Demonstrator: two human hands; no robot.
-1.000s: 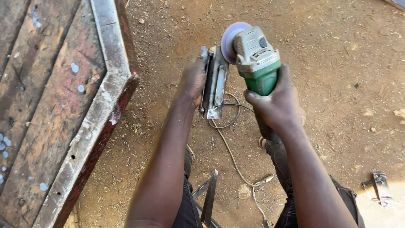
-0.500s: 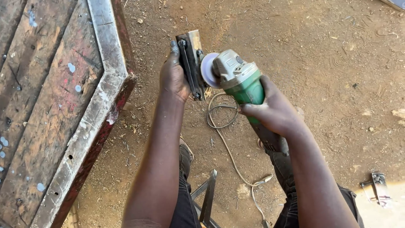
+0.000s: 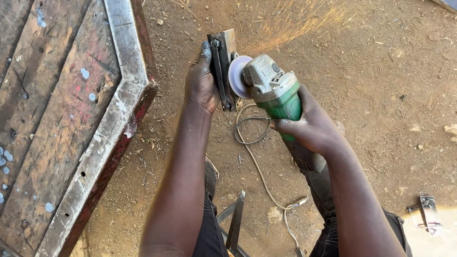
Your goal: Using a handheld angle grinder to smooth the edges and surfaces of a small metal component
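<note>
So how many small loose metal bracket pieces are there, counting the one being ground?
2: one flat grey metal bracket held upright in the left hand against the grinder disc, another on the dirt at far lower right. Others may be hidden.

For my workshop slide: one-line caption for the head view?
Left hand steadies a metal bracket while right hand presses a green grinder, sparks flying.

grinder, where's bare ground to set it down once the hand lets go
Open dirt lies right of the right hand, up to the small metal bracket at lower right. It is crowded at the middle: the left hand holds the metal piece against the grinder, its cord looping below, the angled metal frame on the left.
</note>
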